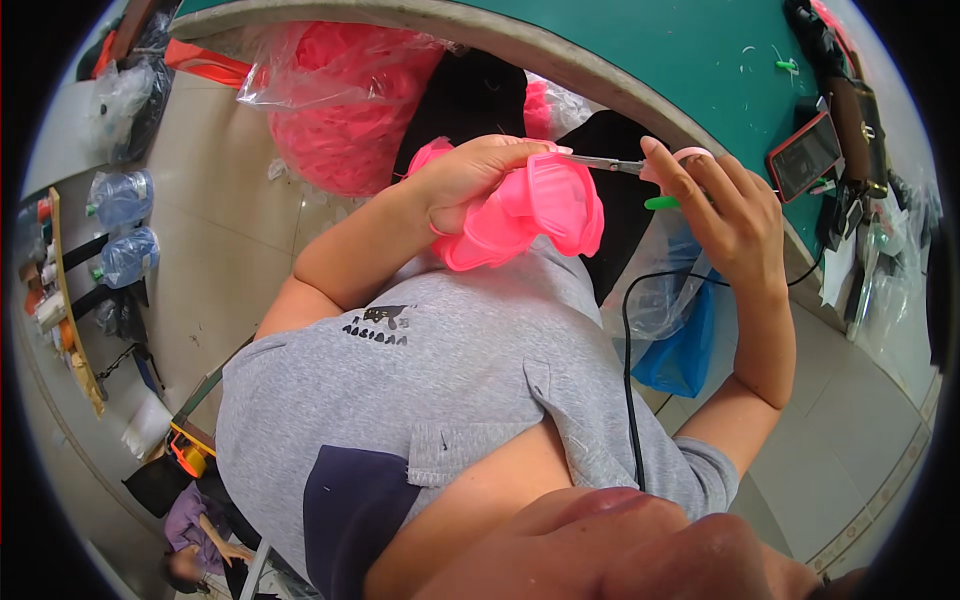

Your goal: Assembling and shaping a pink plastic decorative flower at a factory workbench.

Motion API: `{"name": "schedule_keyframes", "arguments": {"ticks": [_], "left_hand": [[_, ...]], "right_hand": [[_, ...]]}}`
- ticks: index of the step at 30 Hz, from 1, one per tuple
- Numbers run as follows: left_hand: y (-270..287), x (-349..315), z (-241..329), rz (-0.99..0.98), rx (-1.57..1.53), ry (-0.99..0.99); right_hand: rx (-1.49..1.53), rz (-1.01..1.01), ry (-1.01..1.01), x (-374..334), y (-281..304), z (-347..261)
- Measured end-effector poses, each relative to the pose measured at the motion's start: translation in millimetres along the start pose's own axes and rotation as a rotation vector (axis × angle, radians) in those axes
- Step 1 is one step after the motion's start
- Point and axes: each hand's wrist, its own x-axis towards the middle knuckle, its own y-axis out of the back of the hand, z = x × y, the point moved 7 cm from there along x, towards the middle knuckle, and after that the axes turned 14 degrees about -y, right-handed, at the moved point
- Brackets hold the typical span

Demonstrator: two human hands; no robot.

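Observation:
My left hand [470, 178] is closed around a bright pink moulded piece [520, 215] with wavy, scalloped rims, held over my lap. It looks thin and glossy; its exact kind I cannot tell. In my right hand [725, 205] is a pair of scissors [610, 163], gripped by the handles. The blades point left, and their tips meet the pink piece's upper edge beside my left fingertips. A pink handle loop shows around my right fingers, and a bright green part [661, 203] sticks out just below them. Whether the blades are apart is too small to tell.
Ahead curves the edge of a green-topped table [680, 60], with a red-edged phone [804, 157] at its right. A clear bag of pink pieces [345, 120] stands ahead left. A black cable [628, 370] hangs near my right arm, beside a blue bag [680, 350]. Another person [195, 530] sits behind left.

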Motion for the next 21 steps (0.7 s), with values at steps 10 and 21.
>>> {"name": "schedule_keyframes", "arguments": {"ticks": [10, 21], "left_hand": [[-3.6, -3.9, -5.1, -0.019, -0.059, 0.085], [-6.4, -1.6, -8.2, -0.082, -0.155, 0.122]], "right_hand": [[0.011, 0.030, 0.017, -3.6, -0.4, -2.3], [0.027, 0.023, -0.007, -10.4, -2.2, 2.3]]}}
